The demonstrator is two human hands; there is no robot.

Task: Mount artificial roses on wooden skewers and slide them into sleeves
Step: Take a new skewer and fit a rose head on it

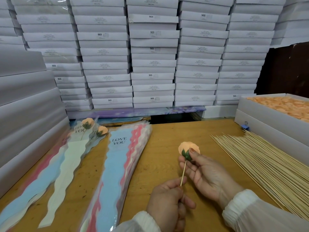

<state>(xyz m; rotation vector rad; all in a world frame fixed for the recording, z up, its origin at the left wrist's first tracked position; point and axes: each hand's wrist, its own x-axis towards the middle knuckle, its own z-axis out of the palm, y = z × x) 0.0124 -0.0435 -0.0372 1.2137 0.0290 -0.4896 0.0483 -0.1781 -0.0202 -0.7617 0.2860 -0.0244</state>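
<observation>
Fingers of my right hand (203, 169) pinch the peach rose (188, 149); left hand (167, 205) grips the skewer (183, 173). Off-centre push risks piercing the calyx.

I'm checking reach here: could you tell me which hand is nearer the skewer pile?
Right. The right hand holds the rose just beside the skewer pile; the left hand is farther off.

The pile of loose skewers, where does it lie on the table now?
In the head view, the skewers lie at the right of the table, beside the white box of orange roses and to the right of both hands.
</observation>
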